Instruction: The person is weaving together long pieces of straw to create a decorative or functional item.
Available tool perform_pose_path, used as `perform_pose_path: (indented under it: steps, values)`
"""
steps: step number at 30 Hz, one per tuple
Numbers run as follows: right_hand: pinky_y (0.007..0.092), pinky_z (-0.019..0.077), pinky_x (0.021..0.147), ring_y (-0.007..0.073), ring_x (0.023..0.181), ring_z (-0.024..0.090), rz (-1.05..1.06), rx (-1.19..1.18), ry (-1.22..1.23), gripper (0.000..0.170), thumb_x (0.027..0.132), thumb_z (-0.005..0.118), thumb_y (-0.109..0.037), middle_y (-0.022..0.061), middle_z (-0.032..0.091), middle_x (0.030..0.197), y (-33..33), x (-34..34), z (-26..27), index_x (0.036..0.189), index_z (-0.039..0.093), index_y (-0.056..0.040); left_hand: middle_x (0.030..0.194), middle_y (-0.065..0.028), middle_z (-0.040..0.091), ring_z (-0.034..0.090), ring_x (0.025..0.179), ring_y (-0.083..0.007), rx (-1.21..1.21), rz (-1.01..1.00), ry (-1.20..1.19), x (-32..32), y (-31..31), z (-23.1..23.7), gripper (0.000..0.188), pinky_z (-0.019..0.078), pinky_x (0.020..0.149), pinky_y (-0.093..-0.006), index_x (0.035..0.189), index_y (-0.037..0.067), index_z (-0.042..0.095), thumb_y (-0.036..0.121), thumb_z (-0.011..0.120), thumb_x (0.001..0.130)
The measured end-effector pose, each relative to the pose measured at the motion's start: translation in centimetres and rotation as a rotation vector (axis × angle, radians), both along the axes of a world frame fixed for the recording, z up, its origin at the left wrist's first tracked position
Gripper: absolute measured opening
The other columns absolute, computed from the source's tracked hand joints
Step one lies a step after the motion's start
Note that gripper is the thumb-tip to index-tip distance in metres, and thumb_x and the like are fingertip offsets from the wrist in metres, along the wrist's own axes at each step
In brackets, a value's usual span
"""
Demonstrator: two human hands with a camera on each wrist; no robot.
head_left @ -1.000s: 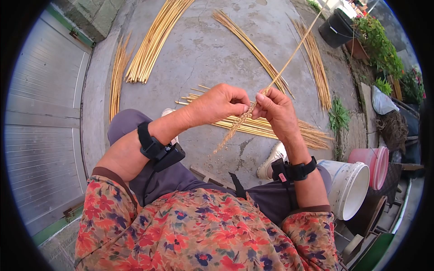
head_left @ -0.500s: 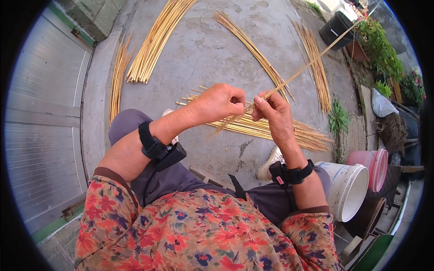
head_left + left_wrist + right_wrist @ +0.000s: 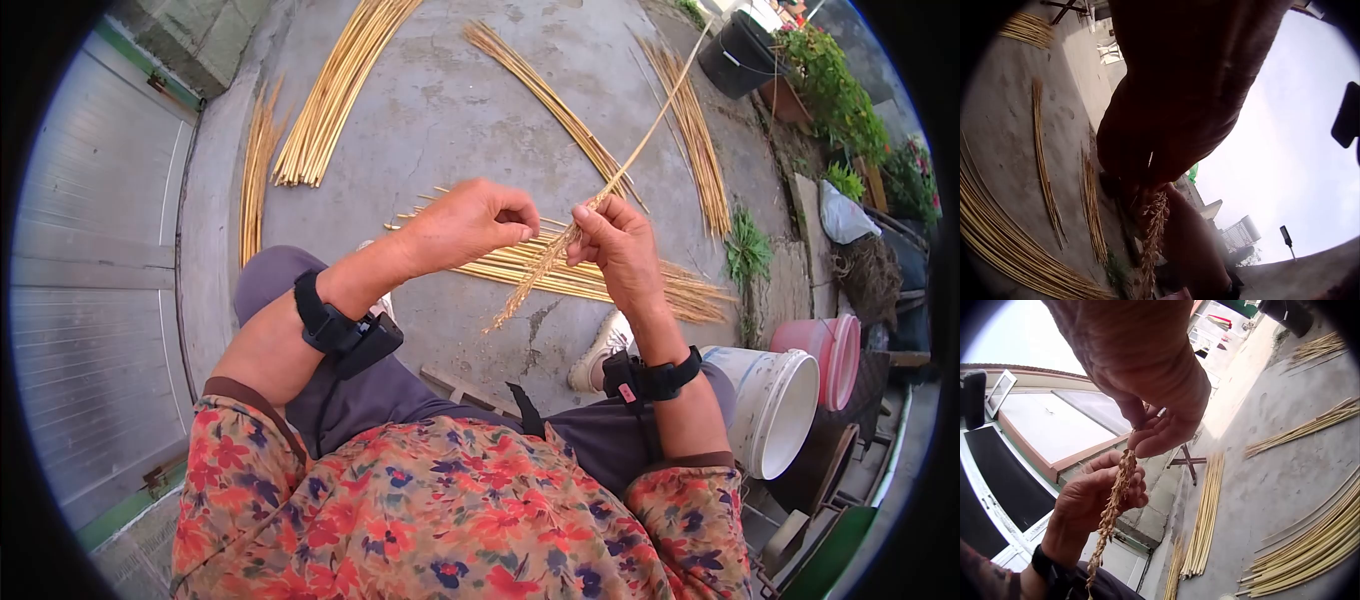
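Conc. floor (image 3: 430, 110) of a yard, metal door (image 3: 95, 250) along the L edge, stalk bundles laid out on it. Containers all R side: white bucket (image 3: 775, 415) beside the knee, tipped in view, nothing I can make out inside; pink bucket (image 3: 838, 365) just behind it, contents unclear; black bucket (image 3: 738, 58) farther up w/ a thin handle, can't see what's in it. Next to that, reddish pot (image 3: 787, 106) w/ leafy plant (image 3: 838, 100), partly hiding the pot.

Seed-headed stalk (image 3: 538, 274) is up btwn the hands, above the lower bundle (image 3: 600, 285), seed end angled down toward the lap. R hand (image 3: 622, 248) pinches it thumb-to-fingers at the base of the seed head. L hand (image 3: 470, 225) is just beside, fingers curled in, nothing visible in them; exact fingertip gap hard to tell, as L wrist cam shows that hand as a near-black shape.

Stalk's thin far end hard to trace near the black bucket. Upper-L bundle (image 3: 345, 95) cut off at top; lower bundle partly covered by L hand + seed head.
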State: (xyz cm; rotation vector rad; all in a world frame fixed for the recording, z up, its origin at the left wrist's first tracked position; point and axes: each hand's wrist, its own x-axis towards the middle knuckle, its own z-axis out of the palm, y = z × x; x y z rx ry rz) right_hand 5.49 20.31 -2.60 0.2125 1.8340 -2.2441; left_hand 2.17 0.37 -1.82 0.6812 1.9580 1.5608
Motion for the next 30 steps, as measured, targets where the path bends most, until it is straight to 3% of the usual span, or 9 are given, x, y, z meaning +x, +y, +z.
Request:
perform_pose_path:
  steps: [3, 16, 24, 30]
  values:
    - [0.0216, 0.0507, 0.047, 0.0104, 0.054, 0.058, 0.006, 0.013, 0.004, 0.018, 0.082, 0.062, -0.016, 0.0050, 0.057, 0.065, -0.5, 0.0, 0.2, 0.079, 0.053, -0.0017, 0.077, -0.0035, 0.061, 0.054, 0.072, -0.0068, -0.085, 0.002, 0.025, 0.1, 0.8, 0.2, 0.016, 0.0437, 0.065, -0.0218, 0.093, -0.003, 0.060, 0.010, 0.057, 0.084]
    - [0.0204, 0.0482, 0.040, 0.0098, 0.049, 0.057, -0.006, 0.131, 0.005, 0.016, 0.082, 0.062, -0.012, 0.0062, 0.056, 0.061, -0.9, 0.1, 0.2, 0.076, 0.050, -0.0014, 0.070, -0.0027, 0.058, 0.053, 0.066, -0.0074, -0.037, 0.038, 0.127, 0.7, 1.4, 0.3, 0.010, 0.0442, 0.061, -0.0236, 0.083, -0.001, 0.058, 0.009, 0.059, 0.081]
    - [0.0202, 0.0483, 0.040, 0.0100, 0.050, 0.058, 0.013, 0.209, 0.035, 0.015, 0.083, 0.060, -0.010, 0.0064, 0.057, 0.061, -1.4, 0.2, 0.3, 0.076, 0.050, -0.0009, 0.069, -0.0053, 0.059, 0.054, 0.064, -0.0102, -0.180, 0.045, 0.248, 0.7, 1.8, -0.6, 0.010, 0.0444, 0.058, -0.0255, 0.082, -0.001, 0.058, 0.009, 0.059, 0.079]
    - [0.0209, 0.0492, 0.041, 0.0100, 0.051, 0.059, 0.006, 0.264, 0.031, 0.015, 0.084, 0.059, -0.010, 0.0062, 0.057, 0.062, -1.4, 0.3, 0.6, 0.075, 0.051, -0.0005, 0.072, -0.0065, 0.060, 0.055, 0.065, -0.0119, -0.149, 0.038, 0.186, 0.5, 2.0, -0.8, 0.012, 0.0443, 0.060, -0.0268, 0.083, -0.001, 0.058, 0.011, 0.056, 0.081]
